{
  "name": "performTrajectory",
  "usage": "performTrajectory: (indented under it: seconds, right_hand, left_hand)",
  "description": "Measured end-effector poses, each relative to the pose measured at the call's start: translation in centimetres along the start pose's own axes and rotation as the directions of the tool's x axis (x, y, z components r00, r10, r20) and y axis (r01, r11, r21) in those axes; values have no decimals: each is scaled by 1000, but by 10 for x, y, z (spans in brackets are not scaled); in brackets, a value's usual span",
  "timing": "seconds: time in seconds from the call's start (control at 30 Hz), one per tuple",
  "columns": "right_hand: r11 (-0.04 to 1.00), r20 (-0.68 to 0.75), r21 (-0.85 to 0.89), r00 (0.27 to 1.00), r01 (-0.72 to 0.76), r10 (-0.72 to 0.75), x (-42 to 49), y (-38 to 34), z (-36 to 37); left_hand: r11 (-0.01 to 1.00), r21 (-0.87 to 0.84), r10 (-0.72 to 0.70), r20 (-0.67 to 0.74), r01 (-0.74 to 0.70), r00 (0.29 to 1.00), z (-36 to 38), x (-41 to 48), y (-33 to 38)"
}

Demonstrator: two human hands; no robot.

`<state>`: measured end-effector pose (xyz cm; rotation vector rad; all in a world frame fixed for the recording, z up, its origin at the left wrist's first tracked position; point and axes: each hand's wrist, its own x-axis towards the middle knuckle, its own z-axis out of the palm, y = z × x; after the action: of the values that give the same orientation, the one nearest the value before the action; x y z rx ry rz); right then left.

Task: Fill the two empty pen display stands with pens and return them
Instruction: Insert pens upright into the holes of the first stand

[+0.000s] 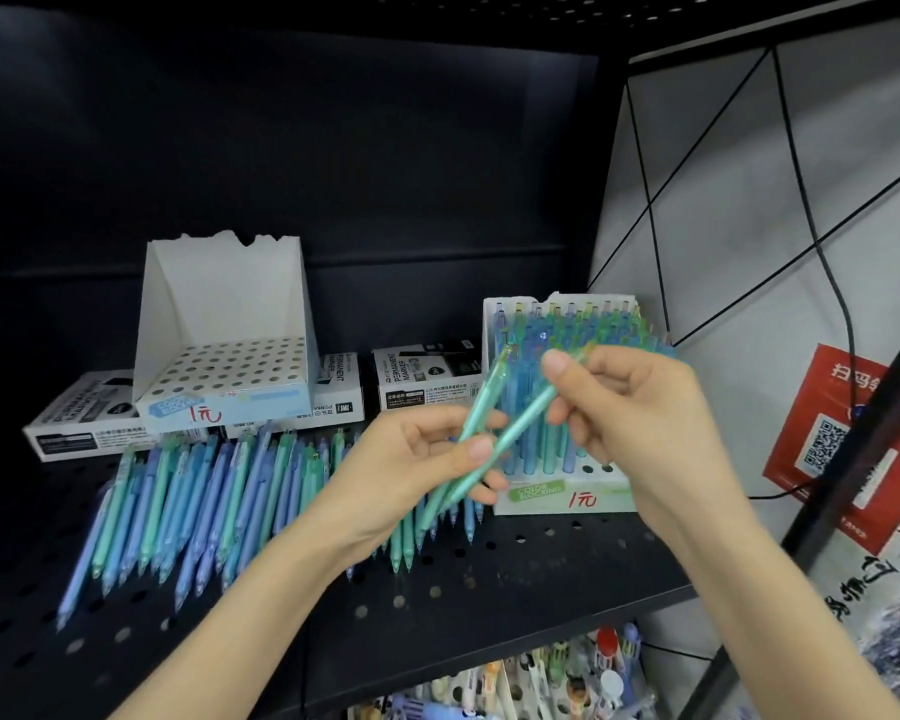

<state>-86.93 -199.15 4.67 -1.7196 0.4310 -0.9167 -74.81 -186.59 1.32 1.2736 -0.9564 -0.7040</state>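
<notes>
A single wide-angle view from the person's head looks forward and somewhat down onto a black perforated shelf [489, 589]. It is close: both forearms reach in from the bottom border, and the left hand [417, 470] and right hand [640, 407] meet near picture centre, above the shelf's middle. The shelf's front edge slants across the lower part, rising to the right, with stationery [541, 678] on a lower level glimpsed beneath it. The dark back panel [333, 148] fills the upper left. A white wall [749, 200] stands beyond the shelf's right end.
</notes>
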Motion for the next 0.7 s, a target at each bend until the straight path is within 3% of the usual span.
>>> performTrajectory:
  seconds: [0.13,0.27,0.47,0.7]
  right_hand:
    - [995,-81,-88,996,36,-44,3,-9,-38]
    - [925,-168,-363,969,111,-182,11,-3,-64]
    - [735,-56,-667,976,118,-208,14,7,-60]
    - [699,67,-692,981,178,-184,18,21,-46]
  left_hand:
    - [998,65,10,-173,1,985,-4,3,-5]
    - [988,150,8,-258,32,966,-8,6,-10]
    - [968,245,11,-244,50,970,-8,8,-12]
    - [971,234,5,-243,54,970,-8,8,-16]
